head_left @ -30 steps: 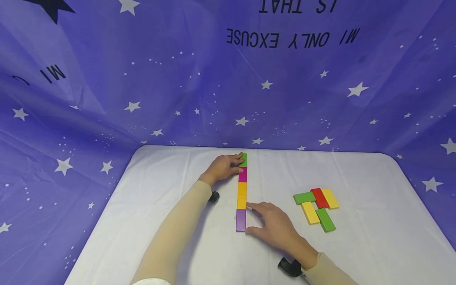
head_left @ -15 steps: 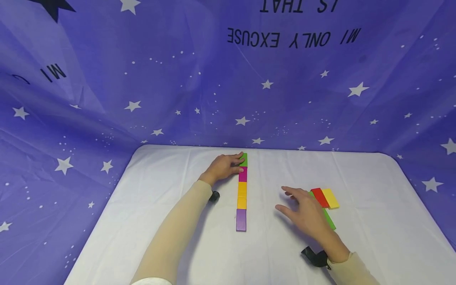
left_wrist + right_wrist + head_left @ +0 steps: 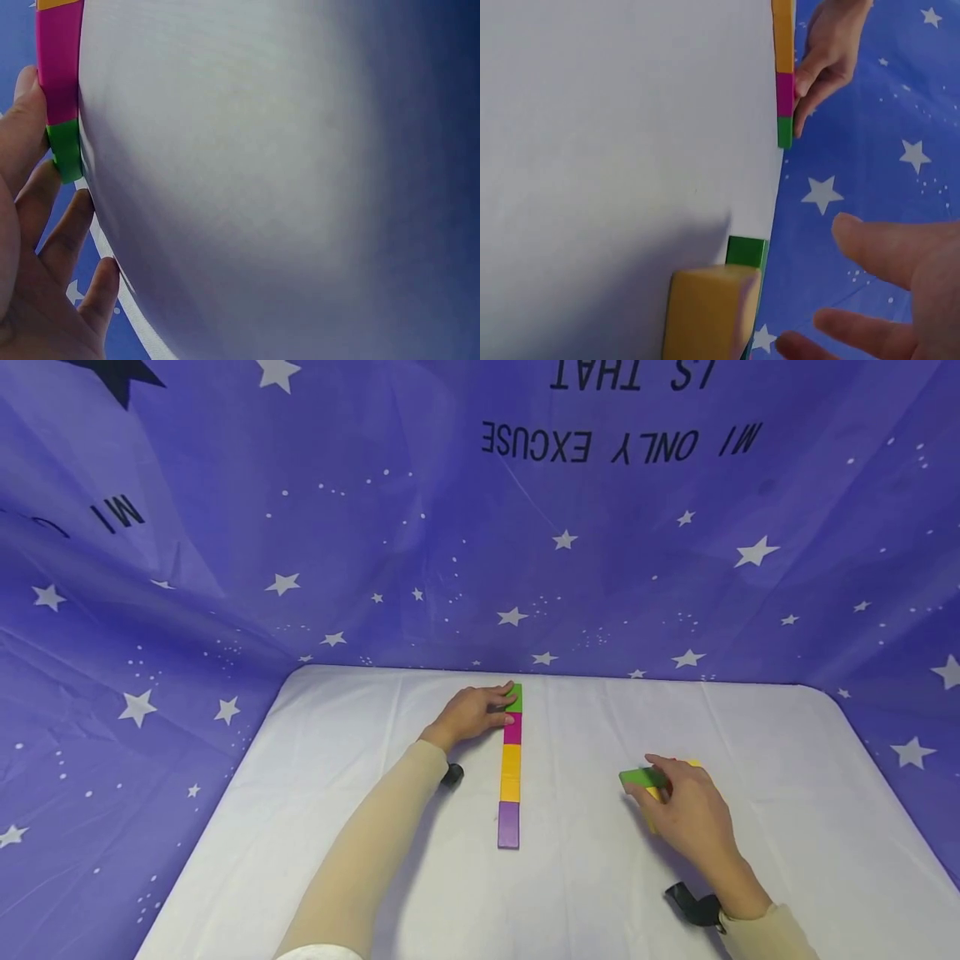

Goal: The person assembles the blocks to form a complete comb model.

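Observation:
A straight row of flat blocks runs toward me in the head view: green (image 3: 515, 700), magenta (image 3: 513, 732), an orange stretch (image 3: 511, 770) and purple (image 3: 508, 825). My left hand (image 3: 469, 713) touches the row's far end from the left, its thumb on the magenta block (image 3: 60, 64) and a finger at the green one (image 3: 64, 150). Over the loose blocks, my right hand (image 3: 693, 814) has thumb and forefinger spread about a loose green block (image 3: 640, 778). In the right wrist view the thumb and fingers stand apart from that green block (image 3: 747, 250).
A yellow block (image 3: 705, 311) lies beside the loose green one, close to the right wrist camera. Parts of red and yellow blocks peek out behind the right hand. White cloth (image 3: 577, 893) covers the table, with a purple starry drape (image 3: 420, 560) behind.
My right hand has left the purple and orange end of the row and moved right, to the loose blocks. The left hand has stayed at the row's far end.

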